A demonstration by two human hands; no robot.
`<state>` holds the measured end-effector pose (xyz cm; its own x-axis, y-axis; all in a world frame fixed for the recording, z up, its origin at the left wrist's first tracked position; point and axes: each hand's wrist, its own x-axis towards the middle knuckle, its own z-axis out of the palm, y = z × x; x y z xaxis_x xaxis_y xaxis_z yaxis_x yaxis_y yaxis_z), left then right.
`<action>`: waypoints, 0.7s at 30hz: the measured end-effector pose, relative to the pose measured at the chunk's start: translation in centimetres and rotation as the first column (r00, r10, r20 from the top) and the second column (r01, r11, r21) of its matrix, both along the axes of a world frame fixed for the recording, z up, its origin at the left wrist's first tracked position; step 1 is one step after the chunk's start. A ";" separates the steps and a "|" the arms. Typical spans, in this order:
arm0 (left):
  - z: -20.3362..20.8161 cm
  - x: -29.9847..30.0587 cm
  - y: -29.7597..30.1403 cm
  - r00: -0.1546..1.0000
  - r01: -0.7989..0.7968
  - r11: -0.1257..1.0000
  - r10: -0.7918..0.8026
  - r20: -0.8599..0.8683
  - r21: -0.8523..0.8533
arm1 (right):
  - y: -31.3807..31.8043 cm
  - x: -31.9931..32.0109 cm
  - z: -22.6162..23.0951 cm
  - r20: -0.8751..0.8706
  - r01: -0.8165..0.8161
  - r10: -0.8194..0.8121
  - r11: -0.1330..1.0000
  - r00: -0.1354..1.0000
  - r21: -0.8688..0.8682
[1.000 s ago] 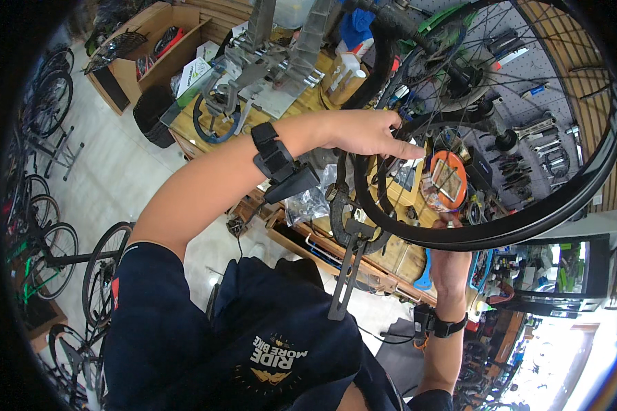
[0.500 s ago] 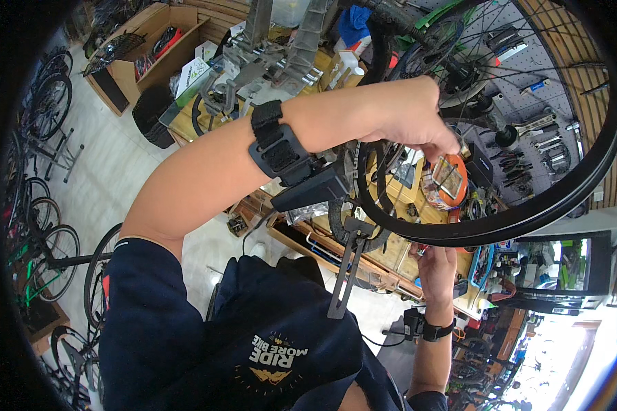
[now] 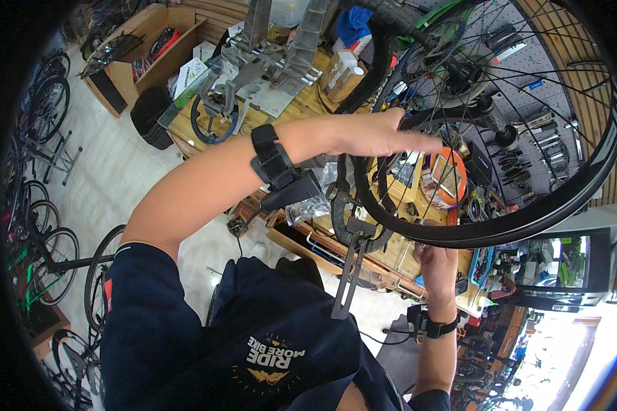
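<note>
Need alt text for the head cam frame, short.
A person's left hand reaches across the spokes of a black bicycle wheel while the right hand touches its rim from below. Behind lies a cluttered wooden workbench; bicycles stand at left.

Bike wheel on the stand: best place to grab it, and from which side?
Take the bike wheel by its black rim, at the lower arc near the right hand, coming from below. The rim is a bare, smooth band there; the inside is crossed by thin spokes, where the left hand reaches.
</note>
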<state>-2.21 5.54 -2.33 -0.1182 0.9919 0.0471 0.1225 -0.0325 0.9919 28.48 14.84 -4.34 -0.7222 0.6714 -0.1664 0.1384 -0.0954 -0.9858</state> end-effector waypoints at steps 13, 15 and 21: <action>-3.6 -1.4 2.2 0.978 -0.034 0.999 0.041 -0.207 0.038 | 1.2 -6.4 1.9 -0.017 -0.170 0.179 0.953 0.984 0.249; -3.9 -1.6 2.3 0.977 -0.044 0.998 0.050 -0.210 0.036 | 1.2 -7.1 2.1 -0.008 -0.183 0.190 0.958 0.982 0.220; -2.6 -1.4 1.0 0.984 -0.022 0.998 0.032 -0.173 0.062 | 1.6 -9.2 1.6 -0.002 -0.268 0.272 0.948 0.962 0.171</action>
